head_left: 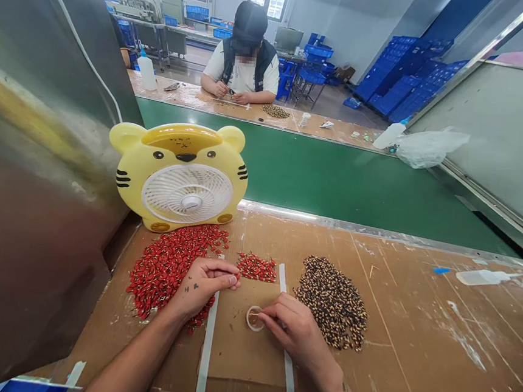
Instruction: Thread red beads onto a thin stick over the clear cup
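My left hand (210,283) is closed in a pinch on a small red piece (236,277), mostly covered by the fingertips. Between the thumb and fingers of my right hand (293,324) is a thin wooden stick (253,313), its tip in a small round clear dish (248,324). Under and beside my left wrist spreads a big heap of red pieces (164,267) with pale tips. A smaller group of red pieces (257,267) lies just beyond both hands. Right of my right hand is a pile of black-and-tan pieces (332,300).
A yellow animal-shaped fan (130,154) stands behind the red heap. Beyond runs a green belt (336,175), with a co-worker (246,60) seated across it. White tape strips (206,350) edge a cardboard mat (247,362). A squeeze bottle (483,277) lies at right.
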Motion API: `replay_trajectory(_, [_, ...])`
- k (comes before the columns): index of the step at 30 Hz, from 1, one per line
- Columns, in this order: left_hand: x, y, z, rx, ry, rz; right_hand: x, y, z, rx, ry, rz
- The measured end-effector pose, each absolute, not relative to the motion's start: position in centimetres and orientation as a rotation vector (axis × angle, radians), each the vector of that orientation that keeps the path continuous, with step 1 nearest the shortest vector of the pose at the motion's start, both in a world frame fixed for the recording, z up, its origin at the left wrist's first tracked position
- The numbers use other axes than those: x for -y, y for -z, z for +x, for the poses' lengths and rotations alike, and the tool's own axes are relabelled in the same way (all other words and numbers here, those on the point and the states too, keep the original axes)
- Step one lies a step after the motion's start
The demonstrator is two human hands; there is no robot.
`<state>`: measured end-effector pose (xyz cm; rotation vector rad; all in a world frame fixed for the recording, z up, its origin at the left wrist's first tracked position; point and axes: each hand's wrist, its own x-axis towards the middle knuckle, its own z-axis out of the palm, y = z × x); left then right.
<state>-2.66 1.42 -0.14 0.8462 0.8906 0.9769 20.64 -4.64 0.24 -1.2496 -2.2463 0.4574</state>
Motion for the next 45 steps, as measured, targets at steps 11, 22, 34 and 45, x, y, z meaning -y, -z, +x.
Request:
replay_trajectory(11, [-1.0,-0.1,-2.1,-0.825,-0.890,0.857,4.5,0.9,19.3,2.271,-0.300,-1.211])
replay_trajectory(22, [-1.0,-0.2,-2.1,-0.827,-0.884,0.891,4.4,1.5,20.0,2.281,-0.305,-1.114])
replay_trajectory(34, [-0.8,-0.1,-1.8,-0.839,-0.854,0.835,4.0,0.8,20.6,2.270,-0.462,-1.088])
replay_trajectory(45, [-0.7,0.4,-1.4,-0.863,-0.841,0.840,2.7,-0.1,19.7,1.515,-0.713,-1.165])
